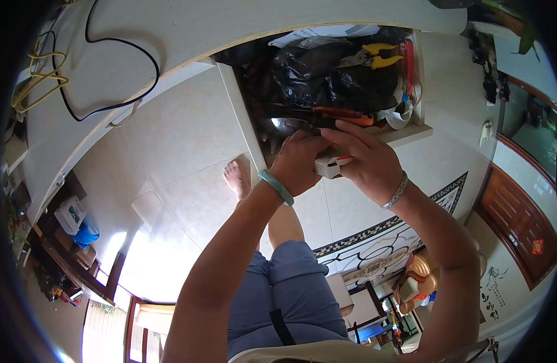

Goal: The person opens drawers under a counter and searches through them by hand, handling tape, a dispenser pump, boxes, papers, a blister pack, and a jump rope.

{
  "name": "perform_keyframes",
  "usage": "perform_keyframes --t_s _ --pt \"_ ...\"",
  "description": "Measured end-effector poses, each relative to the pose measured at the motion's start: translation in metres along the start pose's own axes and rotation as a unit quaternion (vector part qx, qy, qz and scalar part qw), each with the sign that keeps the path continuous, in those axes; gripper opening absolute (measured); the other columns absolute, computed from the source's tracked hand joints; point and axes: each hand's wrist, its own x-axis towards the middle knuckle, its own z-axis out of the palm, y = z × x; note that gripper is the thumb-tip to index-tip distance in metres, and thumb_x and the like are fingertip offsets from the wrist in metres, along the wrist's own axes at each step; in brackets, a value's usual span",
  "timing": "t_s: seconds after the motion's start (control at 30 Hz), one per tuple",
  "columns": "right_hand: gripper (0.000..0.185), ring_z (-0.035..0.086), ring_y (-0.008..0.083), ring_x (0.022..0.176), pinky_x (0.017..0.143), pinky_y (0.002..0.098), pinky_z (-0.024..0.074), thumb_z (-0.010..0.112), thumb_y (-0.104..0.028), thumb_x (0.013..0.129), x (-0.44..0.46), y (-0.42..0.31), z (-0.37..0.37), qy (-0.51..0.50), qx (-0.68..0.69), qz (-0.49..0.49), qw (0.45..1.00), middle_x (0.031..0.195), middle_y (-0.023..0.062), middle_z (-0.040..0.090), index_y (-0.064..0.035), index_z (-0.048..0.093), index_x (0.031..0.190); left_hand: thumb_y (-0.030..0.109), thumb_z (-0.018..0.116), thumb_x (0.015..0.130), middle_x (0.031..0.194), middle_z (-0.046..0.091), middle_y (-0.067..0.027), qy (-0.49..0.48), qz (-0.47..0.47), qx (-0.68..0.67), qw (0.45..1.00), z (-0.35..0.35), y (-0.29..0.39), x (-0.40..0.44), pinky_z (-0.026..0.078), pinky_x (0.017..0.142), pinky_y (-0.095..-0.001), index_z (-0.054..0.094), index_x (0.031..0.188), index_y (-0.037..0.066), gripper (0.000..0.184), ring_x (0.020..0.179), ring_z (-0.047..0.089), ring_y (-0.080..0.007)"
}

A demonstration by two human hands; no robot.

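Over the front of an open drawer (233, 106), both hands meet at a small white box (328, 169). My left hand (298, 160), with a green bangle at its wrist, is closed around the box's left side. My right hand (373, 166) grips the other side, its fingers reaching across the top. Something red (344, 160) shows at the box's end; its kind is hard to make out. Just beyond my fingers, red-and-orange tool handles (342, 114) lie in the drawer. Behind them are a black plastic bag (309, 72) and yellow-handled pliers (378, 55).
The drawer hangs under a pale tabletop (188, 24) whose curved edge overhangs it. Black cable (133, 51) and yellow cord (45, 78) lie on the tabletop. My bare foot (236, 179) is on the tiled floor (175, 181). A wooden door (520, 218) is at the right.
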Motion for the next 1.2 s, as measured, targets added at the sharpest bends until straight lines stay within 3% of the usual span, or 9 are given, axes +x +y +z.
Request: perform_keyframes --t_s 0.17,0.37,0.53,0.7,0.73,0.77,0.87,1.0,1.2 --pt "0.008 0.047 0.0212 0.119 0.09 0.0347 0.0471 0.068 -0.014 0.061 0.004 0.001 0.008 0.058 -0.005 -0.004 0.998 0.12 0.0019 0.055 -0.0091 0.062 0.058 0.005 0.069 0.063 0.097 0.064 -0.0085 0.005 0.026 0.029 0.999 0.0 0.001 0.001 0.044 0.088 -0.0389 0.063 0.101 0.009 0.039 0.097 0.054 -0.0309" --pt "0.015 0.051 0.0272 0.116 0.081 0.0314 0.0529 0.066 -0.006 0.071 0.019 0.003 0.003 0.117 0.034 -0.065 0.99 0.117 0.0059 0.057 -0.0027 0.055 0.061 0.016 0.078 0.064 0.106 0.058 -0.015 -0.031 -0.099 -0.038 0.994 -0.02 0.014 0.005 0.048 0.083 -0.0365 0.062 0.1 0.005 0.041 0.098 0.058 -0.0294" --pt "0.01 0.044 0.0268 0.124 0.092 0.0348 0.0489 0.066 -0.01 0.072 0.003 0.0 -0.024 0.14 0.067 -0.022 0.988 0.125 0.0039 0.053 -0.0074 0.056 0.07 0.013 0.077 0.066 0.106 0.061 -0.011 -0.044 0.007 -0.094 0.995 -0.031 0.024 0.015 0.048 0.083 -0.0346 0.064 0.099 0.006 0.037 0.096 0.06 -0.0253" --pt "0.011 0.047 0.0299 0.121 0.088 0.0357 0.0503 0.066 -0.007 0.075 -0.009 -0.006 -0.067 0.177 0.07 0.051 0.98 0.127 0.0077 0.052 -0.008 0.055 0.077 0.007 0.075 0.065 0.104 0.064 -0.0089 0.002 -0.012 -0.056 0.998 -0.031 0.025 0.01 0.043 0.091 -0.0365 0.065 0.107 0.011 0.043 0.101 0.056 -0.0276" --pt "0.009 0.058 0.0277 0.107 0.079 0.0332 0.0527 0.065 -0.005 0.077 -0.011 -0.003 -0.07 0.188 0.1 0.048 0.976 0.115 0.0096 0.06 -0.0071 0.058 0.083 0.007 0.075 0.065 0.103 0.064 -0.0098 0.004 -0.014 -0.104 0.994 -0.031 0.028 0.007 0.045 0.088 -0.0352 0.064 0.107 0.01 0.043 0.099 0.057 -0.0272" --pt "0.009 0.058 0.0277 0.107 0.079 0.0332 0.0527 0.065 -0.005 0.077 -0.014 -0.001 -0.071 0.188 0.099 0.05 0.976 0.115 0.0096 0.06 -0.0071 0.058 0.083 0.007 0.075 0.066 0.103 0.063 -0.0107 0.007 -0.016 -0.152 0.988 -0.031 0.03 0.005 0.046 0.086 -0.0338 0.064 0.107 0.009 0.042 0.097 0.059 -0.0269" --pt "0.006 0.067 0.0178 0.071 0.061 0.0248 0.0508 0.06 -0.002 0.083 -0.016 0.005 -0.061 0.202 0.283 0.119 0.93 0.082 0.0088 0.067 -0.0026 0.059 0.09 0.011 0.076 0.07 0.095 0.065 -0.0092 -0.014 -0.089 -0.209 0.974 -0.027 0.028 -0.002 0.048 0.077 -0.0288 0.062 0.107 0.005 0.04 0.083 0.06 -0.0172" --pt "0.007 0.066 0.0151 0.071 0.061 0.0231 0.05 0.058 -0.003 0.085 -0.015 0.007 -0.063 0.172 0.314 0.179 0.916 0.082 0.0081 0.067 -0.0022 0.06 0.091 0.012 0.077 0.07 0.1 0.066 -0.0081 -0.069 -0.199 -0.223 0.952 -0.03 0.03 -0.002 0.048 0.081 -0.0262 0.056 0.116 0.002 0.051 0.089 0.061 -0.0122" --pt "0.007 0.065 0.0134 0.072 0.062 0.0235 0.0506 0.058 -0.004 0.086 -0.015 0.007 -0.051 0.235 0.371 0.154 0.885 0.083 0.0071 0.066 -0.0014 0.06 0.092 0.013 0.08 0.068 0.1 0.066 -0.0088 -0.032 -0.18 -0.216 0.959 -0.029 0.033 -0.004 0.048 0.081 -0.027 0.056 0.112 0.001 0.051 0.091 0.061 -0.0133"
